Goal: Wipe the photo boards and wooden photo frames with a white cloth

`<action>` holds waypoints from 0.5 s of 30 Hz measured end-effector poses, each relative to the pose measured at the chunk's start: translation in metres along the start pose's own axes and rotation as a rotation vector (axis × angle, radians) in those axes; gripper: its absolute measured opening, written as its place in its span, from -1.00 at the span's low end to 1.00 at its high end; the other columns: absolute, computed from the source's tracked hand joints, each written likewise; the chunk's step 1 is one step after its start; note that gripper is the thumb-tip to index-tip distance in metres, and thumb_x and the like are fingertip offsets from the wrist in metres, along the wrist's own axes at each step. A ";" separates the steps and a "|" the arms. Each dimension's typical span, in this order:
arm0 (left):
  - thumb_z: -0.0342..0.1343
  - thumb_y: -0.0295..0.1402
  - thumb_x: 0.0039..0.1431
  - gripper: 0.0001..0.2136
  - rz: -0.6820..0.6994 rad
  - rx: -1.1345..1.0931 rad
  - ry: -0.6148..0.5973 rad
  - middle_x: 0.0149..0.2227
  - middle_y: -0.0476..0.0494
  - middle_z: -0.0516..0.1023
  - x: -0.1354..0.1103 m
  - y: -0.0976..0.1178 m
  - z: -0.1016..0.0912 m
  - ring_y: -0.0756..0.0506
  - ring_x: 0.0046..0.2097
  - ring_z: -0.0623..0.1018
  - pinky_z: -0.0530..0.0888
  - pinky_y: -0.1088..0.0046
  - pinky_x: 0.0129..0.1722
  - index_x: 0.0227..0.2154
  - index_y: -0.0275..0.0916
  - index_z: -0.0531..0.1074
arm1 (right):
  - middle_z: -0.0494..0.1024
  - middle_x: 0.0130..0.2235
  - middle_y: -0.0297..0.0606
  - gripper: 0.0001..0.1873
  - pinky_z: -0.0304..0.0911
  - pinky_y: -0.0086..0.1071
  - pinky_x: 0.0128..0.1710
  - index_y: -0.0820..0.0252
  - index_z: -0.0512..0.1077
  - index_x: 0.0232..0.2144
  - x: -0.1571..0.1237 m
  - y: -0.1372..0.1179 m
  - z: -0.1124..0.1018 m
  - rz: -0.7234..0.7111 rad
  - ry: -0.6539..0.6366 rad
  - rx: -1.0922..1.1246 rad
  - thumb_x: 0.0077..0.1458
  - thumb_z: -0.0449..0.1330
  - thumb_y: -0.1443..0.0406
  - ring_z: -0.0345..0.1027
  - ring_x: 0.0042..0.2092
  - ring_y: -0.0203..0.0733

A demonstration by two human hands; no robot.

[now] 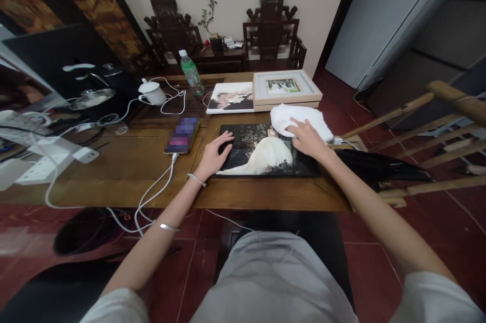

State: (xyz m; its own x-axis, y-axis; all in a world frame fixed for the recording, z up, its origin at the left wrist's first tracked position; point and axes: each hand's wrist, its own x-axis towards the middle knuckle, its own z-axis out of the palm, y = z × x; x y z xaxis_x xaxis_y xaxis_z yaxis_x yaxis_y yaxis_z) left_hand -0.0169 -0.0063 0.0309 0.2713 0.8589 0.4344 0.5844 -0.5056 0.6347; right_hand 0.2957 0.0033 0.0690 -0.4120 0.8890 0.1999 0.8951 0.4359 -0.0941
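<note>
At frame centre, right hand (308,139) clasps white cloth (321,121) at upper right of photo panel (261,157); left hand (213,154), fingers released, pins its left edge.

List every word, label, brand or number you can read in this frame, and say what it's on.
No text can be read anywhere.
green bottle, label: too small to read.
phone, screen: blurred.
framed picture: too small to tell.
large photo under the left hand: no lettering visible.
white cloth under the right hand: plain.
</note>
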 end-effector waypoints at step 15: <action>0.00 -0.31 0.24 -0.74 0.024 0.011 0.008 0.10 -0.26 0.47 0.001 0.000 0.001 -0.17 0.20 0.39 0.27 0.15 0.23 -0.10 -0.26 0.48 | 0.24 0.26 -0.04 -0.56 -0.11 0.38 0.18 0.27 0.49 -0.31 -0.134 -0.086 -0.028 -0.294 -0.062 0.034 -0.18 -0.03 0.62 -0.15 0.33 0.24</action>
State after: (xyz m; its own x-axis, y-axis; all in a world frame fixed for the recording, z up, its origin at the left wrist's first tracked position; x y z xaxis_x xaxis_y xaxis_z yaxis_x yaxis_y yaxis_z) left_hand -0.0154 -0.0057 0.0306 0.2796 0.8456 0.4548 0.5863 -0.5255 0.6165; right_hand 0.2790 -0.1571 0.0778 -0.6631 0.7304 0.1638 0.7301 0.6793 -0.0735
